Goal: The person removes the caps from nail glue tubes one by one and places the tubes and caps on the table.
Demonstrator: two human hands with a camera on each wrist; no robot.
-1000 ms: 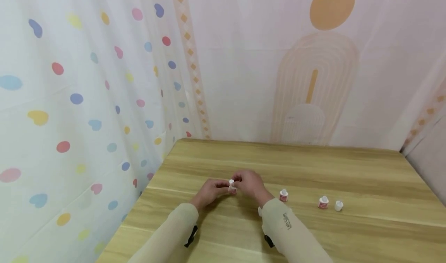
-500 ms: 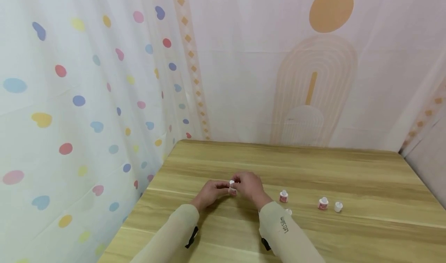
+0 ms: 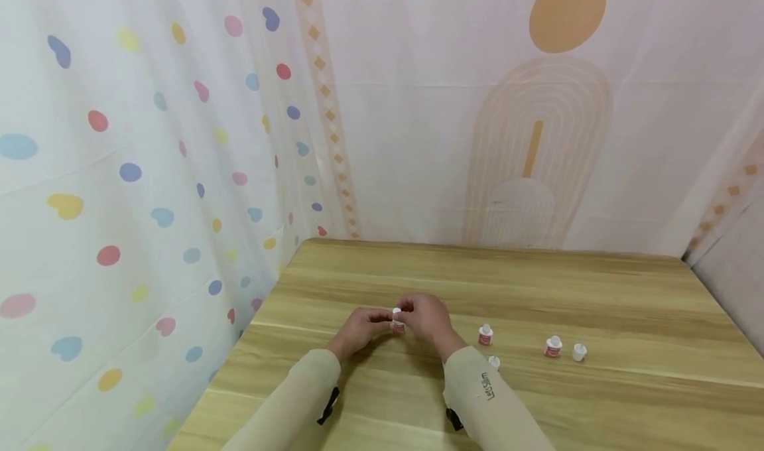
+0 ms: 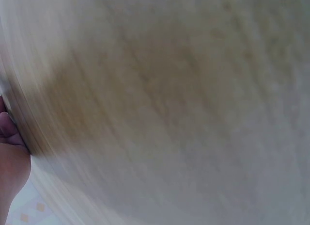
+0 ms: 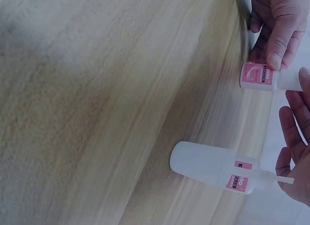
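Observation:
In the head view a small white glue bottle [image 3: 398, 328] with a pink-red label stands on the table between both hands. My left hand [image 3: 358, 327] pinches its body from the left. The fingers of my right hand [image 3: 426, 315] grip the white cap [image 3: 396, 312] at the bottle's top. The right wrist view has the same bottle [image 5: 257, 76], upright, with the left hand's thumb on its side and the cap [image 5: 289, 79] in the right fingers. How firmly the cap sits cannot be told. The left wrist view shows only part of the left hand [image 4: 12, 162].
Right of my hands stands another glue bottle [image 3: 486, 335] with its thin nozzle bare, and a loose white cap [image 3: 494, 362] close to my right sleeve. Farther right are a third bottle [image 3: 552, 347] and another cap [image 3: 579, 352]. A curtain hangs behind the wooden table [image 3: 513, 278].
My right forearm has shifted slightly left, so the loose cap beside the sleeve has come into sight. Both hands stay at the bottle, their fingers almost unmoved.

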